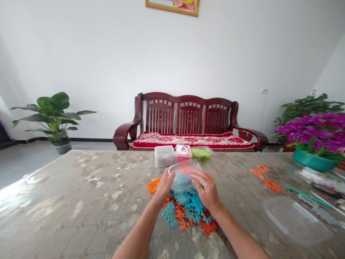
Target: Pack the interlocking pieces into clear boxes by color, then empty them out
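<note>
One clear tub (180, 181) hangs mid-frame over blue pieces (192, 213), between our left hand (165, 183), pinching its rim, and right hand (207, 191), grip unclear.

A dark red wooden sofa (190, 110) stands in the middle by a white wall (107, 54), a potted plant (55, 111) on gray floor (27, 158) at left.

hands (208, 191): at clear tub (176, 184) | orange and blue pieces (192, 213): heaped beneath | lid (296, 220): right

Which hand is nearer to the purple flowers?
Right. The right hand is left of the purple flowers; the left hand, across the clear plastic container, is farther left.
</note>
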A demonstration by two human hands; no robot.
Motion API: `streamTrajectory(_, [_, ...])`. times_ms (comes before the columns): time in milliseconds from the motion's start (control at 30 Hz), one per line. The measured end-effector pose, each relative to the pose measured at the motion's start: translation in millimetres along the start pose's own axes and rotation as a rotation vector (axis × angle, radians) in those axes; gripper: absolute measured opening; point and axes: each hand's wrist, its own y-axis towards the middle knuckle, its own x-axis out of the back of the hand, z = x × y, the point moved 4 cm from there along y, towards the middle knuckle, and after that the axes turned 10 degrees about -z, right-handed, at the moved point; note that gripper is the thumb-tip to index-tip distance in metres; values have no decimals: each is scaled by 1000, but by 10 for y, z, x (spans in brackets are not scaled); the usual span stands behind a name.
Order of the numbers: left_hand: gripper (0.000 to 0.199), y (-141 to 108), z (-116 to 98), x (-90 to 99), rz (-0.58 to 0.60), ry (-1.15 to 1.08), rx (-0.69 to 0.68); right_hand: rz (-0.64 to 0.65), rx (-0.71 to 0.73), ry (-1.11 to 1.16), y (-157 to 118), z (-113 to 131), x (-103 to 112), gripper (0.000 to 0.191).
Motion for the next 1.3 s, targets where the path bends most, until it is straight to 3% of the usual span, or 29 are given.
streamTrajectory(100, [40, -17, -50, -11, 22, 33, -11, -163, -218, -61, 33, -242, 77, 36])
streamTrajectory(167, [40, -43, -102, -35, 53, 13, -39, -188, -406, 1, 22, -414, 83, 46])
streamTrajectory(333, [42, -125, -152, -115, 112, -99, -62, -33, -719, 345, -16, -531, 13, 55])
streamTrajectory(500, [48, -133, -46, -169, 66, -134, 28, 22, -802, 365, -21, -442, 11, 64])
streamTrajectory(733, [42, -89, -20, -164, -23, -53, -79, -80, -745, 260, -18, -391, 64, 60])
streamTrajectory(1067, [33, -160, -93, -185, -59, -53, -188, -116, -636, 175, 7, -372, 147, 55])
streamTrajectory(1133, [34, -175, -86, -196, -54, -77, -163, -90, -708, 254, 10, -397, 146, 53])
streamTrajectory(1300, [43, -185, -34, -212, -21, -114, -58, 60, -1057, 517, 15, -411, 150, 49])
